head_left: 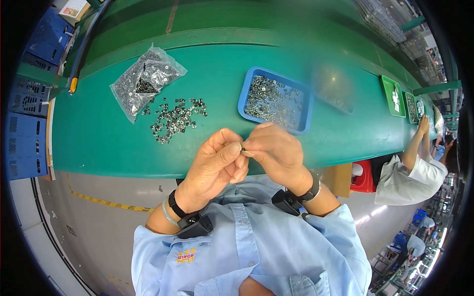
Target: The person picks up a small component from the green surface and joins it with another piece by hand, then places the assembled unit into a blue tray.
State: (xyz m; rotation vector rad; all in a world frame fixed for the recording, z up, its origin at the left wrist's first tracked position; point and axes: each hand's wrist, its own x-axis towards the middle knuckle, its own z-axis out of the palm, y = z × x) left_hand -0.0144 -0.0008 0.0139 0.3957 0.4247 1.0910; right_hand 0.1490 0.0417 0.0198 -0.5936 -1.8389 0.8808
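My left hand [217,160] and my right hand [277,153] meet at the near edge of the green table. Between their pinched fingertips is a small dark part [242,148], mostly covered by the fingers, so its exact kind does not show. Beyond my left hand lies a loose pile of small shiny metal pieces [177,118]. Behind that pile rests an open clear plastic bag [148,81] holding many more small parts. A blue tray [242,101] with small metal pieces inside stands just beyond my right hand.
Blue crates [27,145] are stacked at the left edge. A yellow-handled tool [73,85] hangs beside the table's left end. At the right, a co-worker in a white top [412,180] reaches toward a green tray [386,89]. A cardboard box [340,180] stands below the table edge.
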